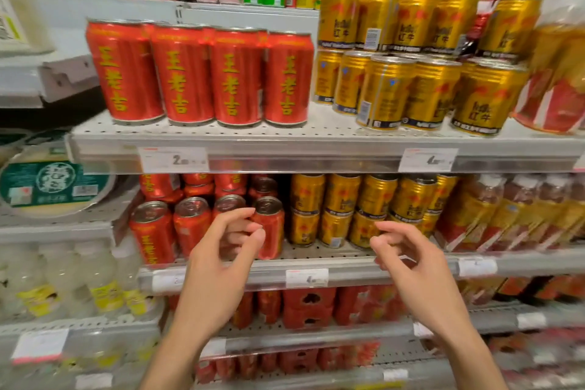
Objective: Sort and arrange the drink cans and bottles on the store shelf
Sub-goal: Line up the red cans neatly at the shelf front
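1. The left hand (221,250) is raised in front of the middle shelf (348,266), its fingers (250,226) curled loosely with the tips close to the front red can (269,228); whether they touch the can cannot be told, and nothing is gripped.
2. The right hand (414,260) hangs in front of the same shelf, just below the lower gold cans (335,225). Its fingers (384,242) are bent and slightly apart, empty.
3. On the middle shelf, red cans (171,228) stand in rows on the left, some stacked behind; gold cans are stacked two high beside them, and bottles (506,212) with red and yellow labels lean on the right.
4. On the upper shelf (316,136), four tall red cans (202,73) stand upright side by side with yellow characters facing out. To their right, upper gold cans (411,73) are stacked in two tiers, several turned at differing angles.
5. White price tags (173,160) sit in the shelf rails.
6. Pale bottles (95,279) with yellow labels fill the lower left shelf; red multipacks (308,307) sit below the hands.
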A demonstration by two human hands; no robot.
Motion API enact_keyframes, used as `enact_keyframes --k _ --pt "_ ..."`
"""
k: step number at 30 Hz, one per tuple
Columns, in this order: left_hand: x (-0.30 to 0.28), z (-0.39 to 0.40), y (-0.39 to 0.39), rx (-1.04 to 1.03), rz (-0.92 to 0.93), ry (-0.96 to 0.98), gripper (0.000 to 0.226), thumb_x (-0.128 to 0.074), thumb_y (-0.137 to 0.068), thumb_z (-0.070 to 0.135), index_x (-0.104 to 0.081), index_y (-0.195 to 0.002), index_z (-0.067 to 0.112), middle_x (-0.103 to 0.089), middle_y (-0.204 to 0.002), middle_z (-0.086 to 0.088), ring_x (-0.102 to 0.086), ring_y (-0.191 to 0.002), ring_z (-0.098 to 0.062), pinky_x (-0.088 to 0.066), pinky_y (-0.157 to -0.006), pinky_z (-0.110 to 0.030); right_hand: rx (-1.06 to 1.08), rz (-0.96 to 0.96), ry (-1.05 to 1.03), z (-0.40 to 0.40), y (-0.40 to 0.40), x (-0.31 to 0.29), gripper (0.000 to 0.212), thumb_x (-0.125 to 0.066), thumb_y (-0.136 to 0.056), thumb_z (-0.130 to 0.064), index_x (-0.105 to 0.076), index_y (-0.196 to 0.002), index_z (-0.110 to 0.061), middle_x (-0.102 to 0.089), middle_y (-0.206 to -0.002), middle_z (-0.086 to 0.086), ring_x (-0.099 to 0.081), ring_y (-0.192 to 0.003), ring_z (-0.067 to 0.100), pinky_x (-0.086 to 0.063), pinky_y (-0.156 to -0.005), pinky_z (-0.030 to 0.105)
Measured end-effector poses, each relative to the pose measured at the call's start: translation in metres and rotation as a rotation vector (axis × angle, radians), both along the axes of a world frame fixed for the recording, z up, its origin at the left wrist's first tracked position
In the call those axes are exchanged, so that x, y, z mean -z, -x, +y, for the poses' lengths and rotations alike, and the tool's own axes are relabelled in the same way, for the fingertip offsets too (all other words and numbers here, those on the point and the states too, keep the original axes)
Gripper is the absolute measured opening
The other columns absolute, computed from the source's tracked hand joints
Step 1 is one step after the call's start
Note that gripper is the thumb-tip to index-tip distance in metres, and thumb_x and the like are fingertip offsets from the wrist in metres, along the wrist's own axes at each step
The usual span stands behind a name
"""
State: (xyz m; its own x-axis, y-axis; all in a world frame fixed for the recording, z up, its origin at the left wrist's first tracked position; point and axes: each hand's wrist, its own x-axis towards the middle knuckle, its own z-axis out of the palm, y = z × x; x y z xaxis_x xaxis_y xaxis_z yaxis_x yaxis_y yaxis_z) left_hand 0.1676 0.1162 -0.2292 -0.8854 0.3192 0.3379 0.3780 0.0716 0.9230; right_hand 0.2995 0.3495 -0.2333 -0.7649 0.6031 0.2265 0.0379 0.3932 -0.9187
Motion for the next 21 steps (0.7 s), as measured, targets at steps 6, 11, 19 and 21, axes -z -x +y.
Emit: enact_keyframes --k 6,11,19,21 --pt "-0.016 0.087 -0.034 0.000 0.009 -0.042 0.026 -0.067 -0.090 0.029 -0.065 -0.115 0.032 -0.073 -0.100 0.008 -0.068 -0.094 -0.012 -0.052 -0.083 -0.019 -0.080 -0.005 -0.023 0.078 -0.024 -0.015 0.018 -0.066 -0.094 -0.035 -0.066 -0.112 -0.036 -0.071 -0.093 -0.004 -0.066 -0.085 0.009 -0.055 -0.078 0.023" --pt "-0.025 0.130 -0.053 -0.012 0.027 -0.021 0.028 -0.065 -0.086 0.037 -0.065 -0.114 0.034 -0.072 -0.100 0.010 -0.069 -0.095 -0.011 -0.052 -0.083 -0.023 -0.129 0.017 -0.044 0.119 -0.031 -0.031 0.019 -0.067 -0.094 -0.030 -0.067 -0.113 -0.032 -0.070 -0.093 -0.008 -0.065 -0.086 0.008 -0.054 -0.077 0.019" --pt "-0.049 0.155 -0.050 -0.015 0.136 -0.004 0.023 -0.069 -0.091 0.018 -0.068 -0.109 0.033 -0.073 -0.099 0.011 -0.068 -0.092 -0.013 -0.052 -0.081 -0.019 -0.111 0.085 -0.150 0.146 -0.037 -0.061 0.018 -0.068 -0.093 -0.030 -0.068 -0.108 -0.040 -0.072 -0.094 -0.014 -0.068 -0.091 0.006 -0.055 -0.077 0.021" --pt "-0.064 0.154 -0.044 -0.025 0.190 -0.010 0.022 -0.070 -0.090 0.022 -0.067 -0.107 0.036 -0.074 -0.098 0.012 -0.068 -0.090 -0.012 -0.053 -0.081 -0.021 -0.111 0.105 -0.208 0.145 -0.037 -0.079 0.017 -0.068 -0.092 -0.032 -0.069 -0.106 -0.041 -0.073 -0.096 -0.018 -0.068 -0.092 0.003 -0.053 -0.076 0.015"
